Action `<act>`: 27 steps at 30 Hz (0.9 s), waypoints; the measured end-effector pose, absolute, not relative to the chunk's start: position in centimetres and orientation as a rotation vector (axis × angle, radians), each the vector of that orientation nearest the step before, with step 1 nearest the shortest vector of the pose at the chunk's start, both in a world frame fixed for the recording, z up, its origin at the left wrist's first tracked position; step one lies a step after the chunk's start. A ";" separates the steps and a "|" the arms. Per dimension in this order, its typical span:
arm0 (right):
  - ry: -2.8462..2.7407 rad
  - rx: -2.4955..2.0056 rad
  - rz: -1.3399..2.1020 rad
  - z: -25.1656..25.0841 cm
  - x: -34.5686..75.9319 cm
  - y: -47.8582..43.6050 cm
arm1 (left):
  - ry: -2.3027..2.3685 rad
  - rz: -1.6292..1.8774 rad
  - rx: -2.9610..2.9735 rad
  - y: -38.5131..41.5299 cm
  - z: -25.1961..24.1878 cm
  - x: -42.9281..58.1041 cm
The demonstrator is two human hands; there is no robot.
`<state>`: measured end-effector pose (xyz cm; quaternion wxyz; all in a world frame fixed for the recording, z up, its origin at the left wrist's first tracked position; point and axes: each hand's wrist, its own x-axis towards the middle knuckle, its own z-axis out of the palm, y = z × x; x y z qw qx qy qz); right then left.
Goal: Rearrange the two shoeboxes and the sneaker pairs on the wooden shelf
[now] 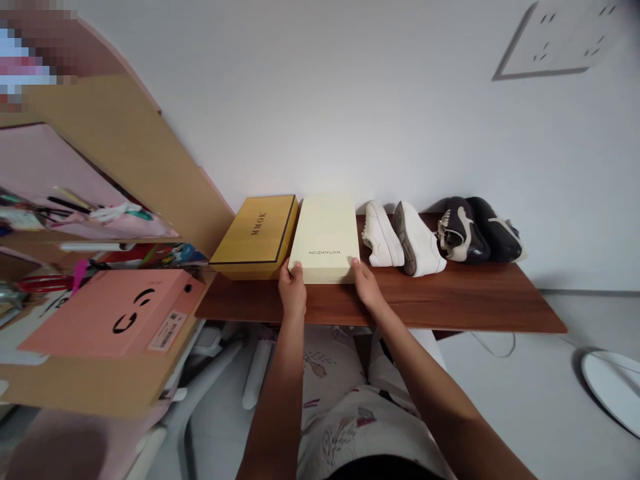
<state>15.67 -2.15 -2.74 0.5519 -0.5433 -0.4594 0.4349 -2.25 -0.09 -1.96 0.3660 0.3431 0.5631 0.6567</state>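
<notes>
A cream shoebox marked MEIZHIYUAN lies lid up on the brown wooden board. My left hand grips its near left corner, thumb on the lid edge. On the near right corner, my right hand holds it the same way; the fingers beneath are partly hidden. Close to the box's left side lies a yellow shoebox with black trim, lettered MMOK. To its right are two white sneakers, one tipped so its sole shows. Farther right is a pair of black shoes with pale stripes.
The board's back edge runs along a white wall with a socket plate. On the left, a desk carries a pink box and stationery. A round white object sits on the floor at right.
</notes>
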 end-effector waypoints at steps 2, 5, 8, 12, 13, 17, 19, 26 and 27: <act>-1.080 -1.293 1.036 -2.6 15.7 -1.9 | 1.442 1.688 0.868 0.3 -2.0 -2.2; -1.092 -1.300 1.041 -2.3 15.6 -1.6 | 1.446 1.694 0.885 0.7 -1.8 -2.0; -1.116 -1.281 1.061 -2.1 15.8 -1.7 | 1.466 1.722 0.928 0.6 -1.5 -1.8; -1.029 -1.253 0.965 -2.1 18.1 -3.3 | 1.518 1.839 0.995 -2.0 -1.0 -0.4; -0.997 -1.241 0.902 -2.2 19.3 -4.0 | 1.529 1.870 1.038 -3.0 -1.0 0.2; -0.866 -1.275 0.580 -2.6 25.5 -6.3 | 1.445 1.884 1.185 -6.9 -0.9 4.0; -0.796 -1.337 0.448 -3.0 28.8 -6.9 | 1.293 1.754 1.180 -7.7 -1.0 6.4; -0.853 -1.485 0.493 -5.0 34.4 -5.6 | 1.106 1.374 1.025 -2.8 -1.1 13.5; -0.893 -1.505 0.518 -5.0 34.5 -5.2 | 1.147 1.367 0.978 -1.7 -1.2 14.2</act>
